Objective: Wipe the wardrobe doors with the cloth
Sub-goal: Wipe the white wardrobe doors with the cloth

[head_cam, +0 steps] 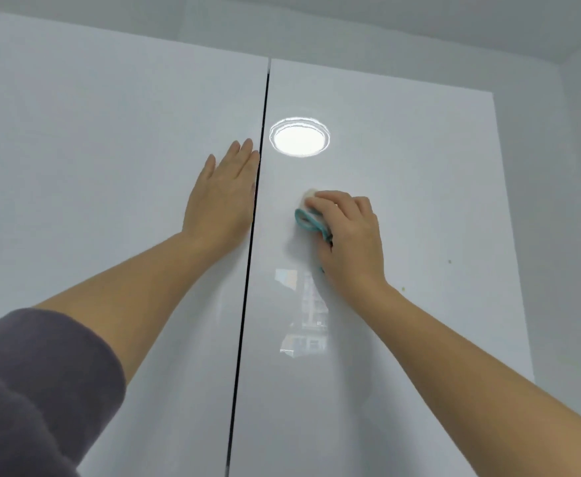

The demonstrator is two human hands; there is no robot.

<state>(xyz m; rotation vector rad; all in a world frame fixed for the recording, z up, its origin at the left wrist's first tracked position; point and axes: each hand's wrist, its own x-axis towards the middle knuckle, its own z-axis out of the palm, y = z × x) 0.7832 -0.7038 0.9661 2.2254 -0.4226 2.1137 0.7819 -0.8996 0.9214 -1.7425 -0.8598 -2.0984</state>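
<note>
right hand (349, 235) clutches cloth (308, 218) against right door (402, 201) — left hand (221, 197) flat on left door (92, 166); cloth mostly hidden.

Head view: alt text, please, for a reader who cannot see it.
The right hand presses a teal-and-white cloth against the glossy right wardrobe door, while the left hand lies flat on the left door beside the dark gap. A round lamp reflection shines above the cloth.
</note>
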